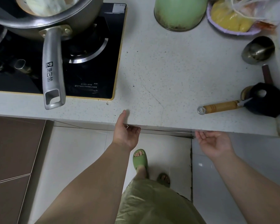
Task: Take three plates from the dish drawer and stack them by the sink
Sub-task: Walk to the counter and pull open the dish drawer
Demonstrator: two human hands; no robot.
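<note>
No plates are in view. A thin metal drawer edge [166, 131] shows just under the front lip of the white speckled counter [160, 75]. My left hand [125, 131] is palm up at the counter's front edge, thumb raised against the lip, fingers curled under it by the drawer edge's left end. At the right end of that metal edge, my right hand [212, 143] is also palm up, fingers loosely curled and apart. Neither hand holds anything that I can see. The drawer's inside is hidden under the counter.
A black gas hob [87, 62] carries a steel pan whose long handle [52, 70] juts over the counter's front. A green kettle [179, 12], a bowl of yellow food [229, 20], a metal ladle [258, 50] and a wooden-handled tool [220, 107] lie on the counter. Brown cabinet fronts [11, 151] are at left.
</note>
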